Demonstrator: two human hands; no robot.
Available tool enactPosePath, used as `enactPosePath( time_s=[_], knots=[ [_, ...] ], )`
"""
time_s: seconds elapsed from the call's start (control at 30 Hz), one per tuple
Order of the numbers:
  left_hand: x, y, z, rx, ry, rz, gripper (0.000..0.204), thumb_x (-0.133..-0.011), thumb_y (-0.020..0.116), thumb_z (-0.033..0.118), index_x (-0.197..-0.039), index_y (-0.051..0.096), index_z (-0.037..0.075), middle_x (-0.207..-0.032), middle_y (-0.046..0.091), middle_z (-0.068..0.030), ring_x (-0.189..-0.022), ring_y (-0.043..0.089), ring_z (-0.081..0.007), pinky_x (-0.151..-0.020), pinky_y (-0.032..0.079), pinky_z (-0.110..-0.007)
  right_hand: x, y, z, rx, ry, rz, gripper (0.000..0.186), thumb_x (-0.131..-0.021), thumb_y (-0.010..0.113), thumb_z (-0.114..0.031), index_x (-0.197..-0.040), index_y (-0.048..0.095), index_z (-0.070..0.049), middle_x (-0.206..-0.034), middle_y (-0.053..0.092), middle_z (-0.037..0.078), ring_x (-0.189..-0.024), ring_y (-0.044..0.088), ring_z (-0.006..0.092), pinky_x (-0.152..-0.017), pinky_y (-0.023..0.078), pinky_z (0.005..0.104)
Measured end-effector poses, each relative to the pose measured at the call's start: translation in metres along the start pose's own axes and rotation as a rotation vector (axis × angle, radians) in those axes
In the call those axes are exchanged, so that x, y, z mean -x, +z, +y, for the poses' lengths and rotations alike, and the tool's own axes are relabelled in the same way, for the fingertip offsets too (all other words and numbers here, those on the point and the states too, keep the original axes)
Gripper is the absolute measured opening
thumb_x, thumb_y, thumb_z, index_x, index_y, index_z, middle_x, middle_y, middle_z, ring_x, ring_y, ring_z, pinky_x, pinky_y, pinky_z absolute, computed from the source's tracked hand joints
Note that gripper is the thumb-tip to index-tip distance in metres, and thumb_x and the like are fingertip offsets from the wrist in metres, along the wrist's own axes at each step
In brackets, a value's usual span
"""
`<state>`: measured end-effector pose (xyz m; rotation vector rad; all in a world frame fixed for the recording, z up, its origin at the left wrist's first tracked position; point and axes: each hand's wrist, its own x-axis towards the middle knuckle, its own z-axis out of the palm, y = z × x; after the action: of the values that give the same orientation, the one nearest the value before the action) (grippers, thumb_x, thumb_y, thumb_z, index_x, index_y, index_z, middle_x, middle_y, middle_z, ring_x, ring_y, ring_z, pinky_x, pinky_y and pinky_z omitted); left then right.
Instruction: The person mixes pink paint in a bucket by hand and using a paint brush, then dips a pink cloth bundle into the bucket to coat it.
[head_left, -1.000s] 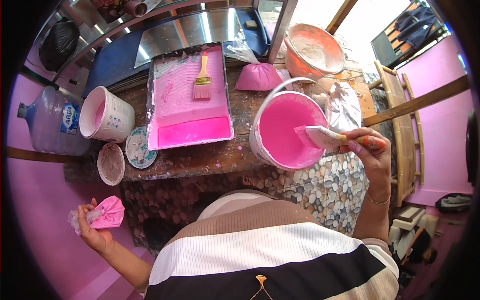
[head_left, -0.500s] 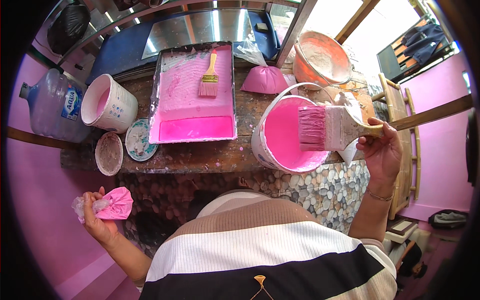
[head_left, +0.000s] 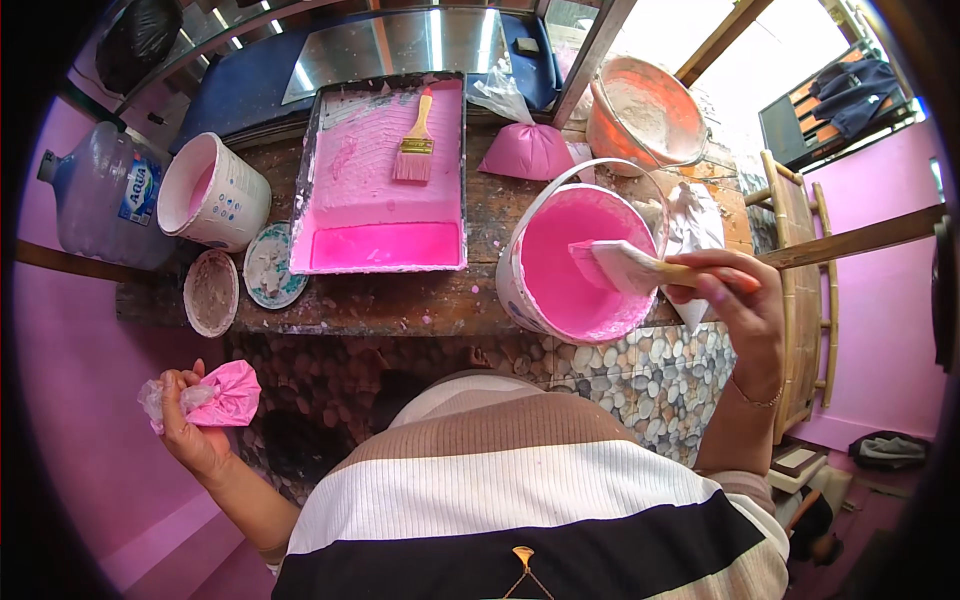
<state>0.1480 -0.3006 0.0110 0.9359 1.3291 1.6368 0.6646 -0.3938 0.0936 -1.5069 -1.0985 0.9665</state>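
Note:
My right hand [head_left: 735, 300] is closed round the wooden handle of a wide paintbrush [head_left: 625, 268]. The brush is turned edge-on, its pink bristles over the mouth of a white bucket of pink paint [head_left: 545, 245]; whether the tips touch the paint I cannot tell. Off to the left, away from the table, my left hand [head_left: 188, 425] grips the gathered neck of a small clear plastic bag of pink stuff [head_left: 228, 393]. A black paint tray [head_left: 381, 268] holds a pool of bright pink paint, and a smaller paintbrush [head_left: 415, 150] lies on its sloped part.
On the wooden table [head_left: 400, 318] stand a white pail [head_left: 232, 205], a large plastic water bottle [head_left: 100, 200] and two round lids, one a crusted lid [head_left: 272, 265]. Behind the bucket are a tied bag of pink stuff [head_left: 527, 150] and an orange bucket [head_left: 610, 125].
My right hand has turned the wide brush from flat-on to edge-on and lowered its bristles toward the paint. My left hand still holds the small bag, with little movement.

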Motion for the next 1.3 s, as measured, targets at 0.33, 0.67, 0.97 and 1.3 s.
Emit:
enactPosePath(
  time_s=[0.33, 0.67, 0.97, 1.3],
  knots=[
    [0.007, 0.002, -0.001, -0.001, 0.0, -0.008, 0.014, -0.09, 0.053, 0.011, -0.08, 0.053, 0.003, -0.076, 0.05, -0.0045, -0.074, 0.052, -0.0132, -0.091, 0.048, -0.041, -0.069, 0.047, 0.05, 0.838, -0.263, -0.409, 0.019, -0.076, 0.066, -0.004, -0.094, 0.066, 0.002, -0.086, 0.065, 0.016, -0.081, 0.064, 0.031, -0.073, 0.05, 0.0357],
    [0.014, -0.019, -0.005, -0.006, -0.004, 0.064, 0.017, -0.092, 0.051, 0.01, -0.076, 0.052, 0.003, -0.073, 0.047, -0.0034, -0.073, 0.051, -0.0134, -0.09, 0.049, -0.04, -0.068, 0.069, 0.064, 0.871, -0.041, -0.595, 0.013, -0.074, 0.063, -0.006, -0.084, 0.064, 0.004, -0.079, 0.063, 0.02, -0.08, 0.062, 0.0356, -0.071, 0.049, 0.04],
    [0.009, -0.021, -0.007, -0.001, -0.007, 0.032, 0.018, -0.092, 0.05, 0.01, -0.076, 0.051, 0.003, -0.074, 0.046, -0.0033, -0.075, 0.05, -0.0134, -0.09, 0.049, -0.04, -0.072, 0.058, 0.089, 0.924, -0.265, -0.332, 0.013, -0.077, 0.063, -0.006, -0.084, 0.061, 0.005, -0.081, 0.063, 0.02, -0.08, 0.062, 0.0361, -0.071, 0.049, 0.0391],
    [0.002, -0.01, -0.015, 0.012, -0.029, -0.008, 0.016, -0.092, 0.05, 0.009, -0.077, 0.052, 0.002, -0.075, 0.047, -0.0037, -0.075, 0.05, -0.0134, -0.092, 0.048, -0.04, -0.058, 0.074, 0.075, 0.745, -0.012, -0.375, 0.017, -0.078, 0.063, -0.011, -0.083, 0.061, 0.005, -0.08, 0.063, 0.022, -0.076, 0.062, 0.0374, -0.069, 0.048, 0.0403]
  ],
)
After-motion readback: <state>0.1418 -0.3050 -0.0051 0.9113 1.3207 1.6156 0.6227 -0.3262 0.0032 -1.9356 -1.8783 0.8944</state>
